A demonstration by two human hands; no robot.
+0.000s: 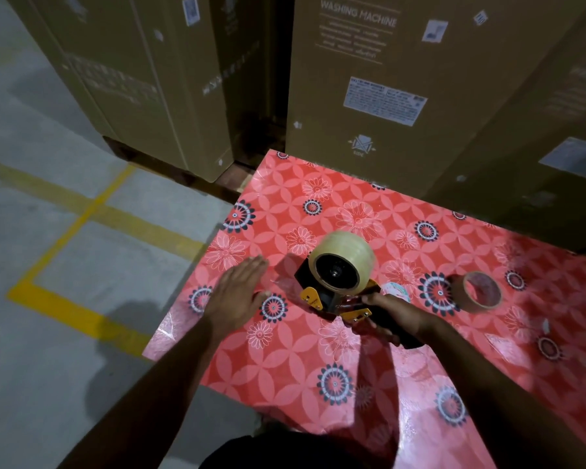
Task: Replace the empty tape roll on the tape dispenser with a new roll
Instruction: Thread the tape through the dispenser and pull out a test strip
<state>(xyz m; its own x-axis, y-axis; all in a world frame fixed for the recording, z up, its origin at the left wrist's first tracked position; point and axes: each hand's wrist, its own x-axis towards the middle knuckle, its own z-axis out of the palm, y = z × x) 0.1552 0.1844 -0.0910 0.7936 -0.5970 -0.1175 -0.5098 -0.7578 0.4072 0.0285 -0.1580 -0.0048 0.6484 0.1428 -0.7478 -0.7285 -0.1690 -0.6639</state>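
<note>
My right hand [391,316] grips the tape dispenser [335,299] by its handle on the table [285,367], and my left hand [237,292] hovers flat and empty just to its left. The new roll [342,264] sits on the hub, axis pointing toward me. Farther right lies the empty roll [481,292], nearer my right hand.

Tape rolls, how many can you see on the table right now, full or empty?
2. The full tape roll sits mounted on the tape dispenser, gripped by the right hand. The empty tape roll lies on the table, right of the dispenser.
</note>
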